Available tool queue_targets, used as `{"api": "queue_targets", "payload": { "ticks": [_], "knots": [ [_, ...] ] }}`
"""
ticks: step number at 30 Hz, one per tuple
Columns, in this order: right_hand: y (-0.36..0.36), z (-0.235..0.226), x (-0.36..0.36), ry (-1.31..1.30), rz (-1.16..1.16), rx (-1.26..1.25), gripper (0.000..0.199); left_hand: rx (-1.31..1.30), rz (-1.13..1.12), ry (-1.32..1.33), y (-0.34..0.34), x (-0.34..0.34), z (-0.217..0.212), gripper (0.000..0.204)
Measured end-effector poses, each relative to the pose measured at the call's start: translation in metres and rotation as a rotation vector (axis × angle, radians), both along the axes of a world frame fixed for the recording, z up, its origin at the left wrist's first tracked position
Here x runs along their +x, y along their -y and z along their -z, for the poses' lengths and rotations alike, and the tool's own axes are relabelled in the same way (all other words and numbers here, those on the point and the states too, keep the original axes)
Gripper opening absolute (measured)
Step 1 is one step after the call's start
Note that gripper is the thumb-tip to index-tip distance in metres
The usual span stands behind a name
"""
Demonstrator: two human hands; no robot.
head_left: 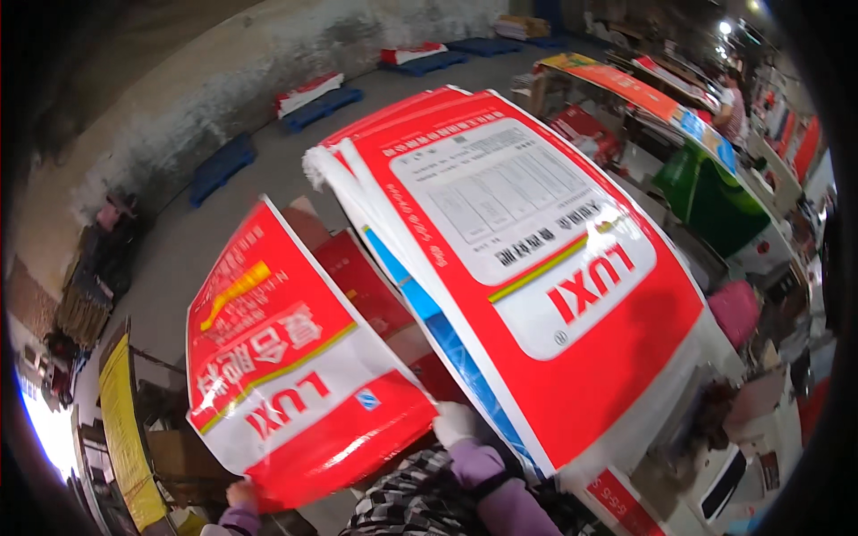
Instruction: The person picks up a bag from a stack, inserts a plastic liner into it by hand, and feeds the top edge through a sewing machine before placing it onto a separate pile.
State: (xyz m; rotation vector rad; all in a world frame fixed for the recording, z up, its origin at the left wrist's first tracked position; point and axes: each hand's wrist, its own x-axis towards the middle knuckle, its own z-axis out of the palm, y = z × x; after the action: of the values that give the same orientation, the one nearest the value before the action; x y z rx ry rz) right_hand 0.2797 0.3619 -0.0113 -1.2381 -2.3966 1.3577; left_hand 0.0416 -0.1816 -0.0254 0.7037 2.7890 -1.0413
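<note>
A red and white woven sack [308, 353], printed and lying flat, hangs tilted in front of me on the left. Its near left corner is pinched by my left hand [239, 494], which shows at the lower edge of the view. On the sack's near right corner, my right hand [454, 424] in a white glove has its fingers closed. Beside it on the right stands a tall stack of like sacks [617, 384], its top one bearing a white panel. Blue sheeting [456, 344] shows along the stack's near left side.
Blue pallets [222, 170] line the far wall, some with red and white sacks [308, 94] on them. A green and orange covered table [715, 201] stands at the right, with a person [733, 112] beyond it. At lower left is a yellow-covered rack [125, 429].
</note>
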Motion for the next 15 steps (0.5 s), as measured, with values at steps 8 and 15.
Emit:
{"api": "queue_targets", "payload": {
  "ticks": [8,15],
  "knots": [
    [-0.033,0.127,0.015,-0.029,0.091,0.107,0.014,0.879,-0.683,0.101,-0.084,0.009,0.061,0.042],
    [-0.031,0.123,-0.002,-0.040,0.286,0.115,0.012,0.488,-0.488,0.403,-0.121,-0.050,0.107,0.051]
  ]
}}
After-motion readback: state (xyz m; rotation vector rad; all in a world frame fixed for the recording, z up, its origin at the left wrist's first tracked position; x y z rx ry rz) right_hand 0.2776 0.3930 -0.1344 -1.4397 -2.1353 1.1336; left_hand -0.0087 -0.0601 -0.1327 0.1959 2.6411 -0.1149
